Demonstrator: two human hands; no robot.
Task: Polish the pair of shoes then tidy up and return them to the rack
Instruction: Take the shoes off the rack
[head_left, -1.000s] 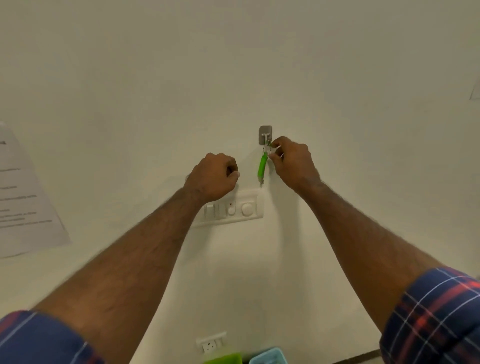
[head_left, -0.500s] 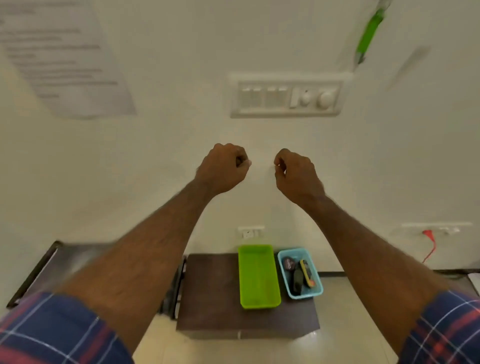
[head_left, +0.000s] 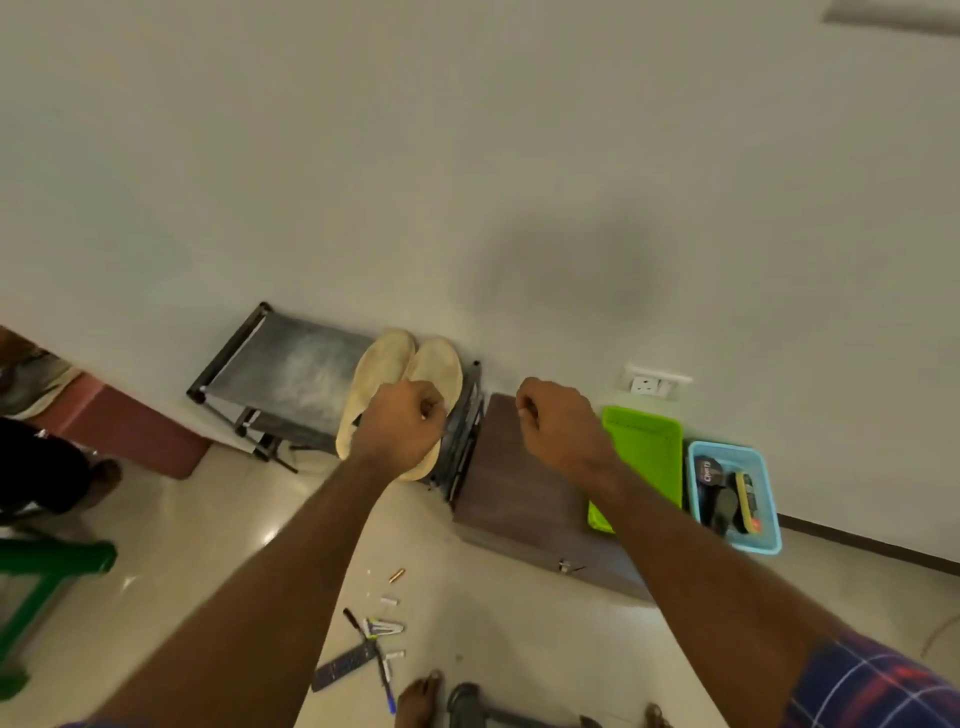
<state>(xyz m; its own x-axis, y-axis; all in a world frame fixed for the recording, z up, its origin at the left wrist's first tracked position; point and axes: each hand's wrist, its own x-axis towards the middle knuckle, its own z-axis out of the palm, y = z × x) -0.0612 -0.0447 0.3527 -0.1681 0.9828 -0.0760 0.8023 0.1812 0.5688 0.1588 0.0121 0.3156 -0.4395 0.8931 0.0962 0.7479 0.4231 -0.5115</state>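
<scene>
So, both my hands hang in front of me with nothing in them. My left hand (head_left: 402, 423) is curled into a loose fist, its grip narrow and empty, and it floats in front of the pair of shoes (head_left: 405, 374). My right hand (head_left: 558, 423) is curled the same way, grip narrow and empty, above the brown table (head_left: 511, 491).

The shoes are pale and sit side by side at the right end of the rack (head_left: 291, 371), at about 11 o'clock from my left hand, toes toward the wall. My left fist hides their near ends. The low brown table stands just beside the rack, at its 3 o'clock. On it a green tray (head_left: 644, 447) lies at 3 o'clock from my right hand, and a blue basket (head_left: 735, 499) touches the tray's right side. The basket holds a round dark tin, what looks like a brush and a yellow-edged item; I cannot read them well.

I judge that the job has barely begun. The shoes are on the rack, the kit is packed in the basket and the tray is bare, so lifting the shoes down, polishing them, tidying and returning them all seem left. That said, a finished job would look much like this, so I cannot be sure. Pens and small bits lie on the floor (head_left: 519, 649) at 6 o'clock.
</scene>
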